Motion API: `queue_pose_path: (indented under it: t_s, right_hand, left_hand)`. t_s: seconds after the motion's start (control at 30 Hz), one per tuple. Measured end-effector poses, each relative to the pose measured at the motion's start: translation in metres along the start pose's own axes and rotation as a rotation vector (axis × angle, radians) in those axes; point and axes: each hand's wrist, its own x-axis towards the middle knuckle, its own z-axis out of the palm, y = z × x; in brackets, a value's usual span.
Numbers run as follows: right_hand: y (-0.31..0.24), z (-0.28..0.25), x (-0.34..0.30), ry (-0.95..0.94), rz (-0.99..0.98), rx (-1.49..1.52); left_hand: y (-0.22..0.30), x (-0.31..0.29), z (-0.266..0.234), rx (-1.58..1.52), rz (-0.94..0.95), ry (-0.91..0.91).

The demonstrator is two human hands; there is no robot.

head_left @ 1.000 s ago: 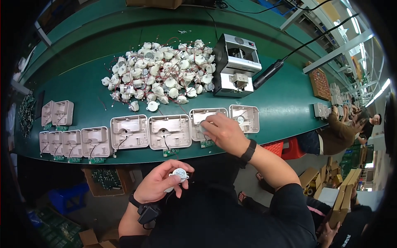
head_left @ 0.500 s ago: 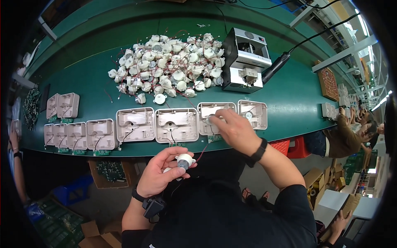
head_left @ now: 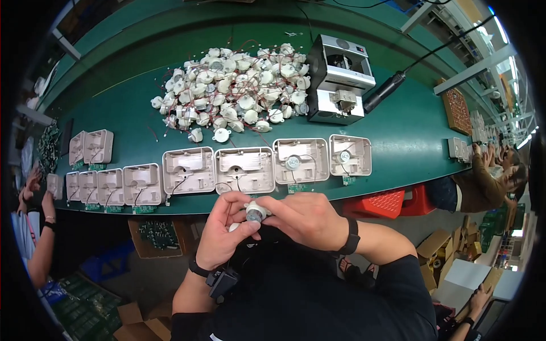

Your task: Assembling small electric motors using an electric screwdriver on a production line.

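Observation:
In front of my body, my left hand (head_left: 223, 230) grips a small round white buzzer (head_left: 254, 213) with a grey face between thumb and fingers. Another white piece (head_left: 234, 227) shows against its palm, mostly hidden. My right hand (head_left: 310, 220) meets it from the right, its fingertips closed on the same buzzer. Just beyond the hands, a row of off-white plastic housings (head_left: 244, 184) lies along the table's near edge. Of these, the two rightmost, one housing (head_left: 314, 175) and its neighbour (head_left: 358, 166), each have a round buzzer inside.
A large heap of white buzzers with red wires (head_left: 233, 91) covers the table's middle. Right of it stands a black and silver machine (head_left: 341, 79), with a black handheld tool (head_left: 384, 92) beside it. Red stools (head_left: 378, 204) stand below the edge. Other people work at both sides.
My right hand has come back from the second housing from the right to the buzzer in my left hand. A buzzer now shows in that housing. At far left, another person's hands have moved in.

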Motion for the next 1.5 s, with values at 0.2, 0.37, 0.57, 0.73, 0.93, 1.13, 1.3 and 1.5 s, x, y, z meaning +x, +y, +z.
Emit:
queue_pose_path:
  t_s: [0.2,0.37,0.57,0.73,0.93,1.13,1.3,1.5]
  right_hand:
    - [-0.005,-0.004,0.010,0.036,0.014,0.126]
    - [-0.005,-0.008,0.014,-0.019,0.121,0.400]
    - [-0.010,-0.017,0.014,-0.082,0.273,0.467]
    - [-0.018,-0.007,0.020,-0.186,0.473,0.540]
    - [-0.025,0.024,0.025,-0.031,0.303,0.332]
    - [-0.011,0.016,0.054,-0.096,0.232,0.142]
    - [0.009,0.026,0.083,-0.334,0.003,-0.333]
    - [0.014,0.047,0.104,-0.491,-0.089,-0.550]
  left_hand:
    - [0.021,-0.003,0.009,0.082,-0.107,0.011]
    - [0.018,-0.007,-0.001,0.023,-0.129,-0.024]
    - [0.005,-0.001,0.005,0.397,0.227,0.200]
    - [-0.003,-0.004,0.005,0.936,0.598,0.380]
    - [-0.007,-0.011,0.002,1.142,0.789,0.468]
    - [0.005,-0.026,-0.011,0.792,0.446,0.573]
    - [0.003,-0.038,-0.040,0.747,0.149,0.403]
    - [-0.004,-0.028,-0.040,1.037,0.293,0.397]
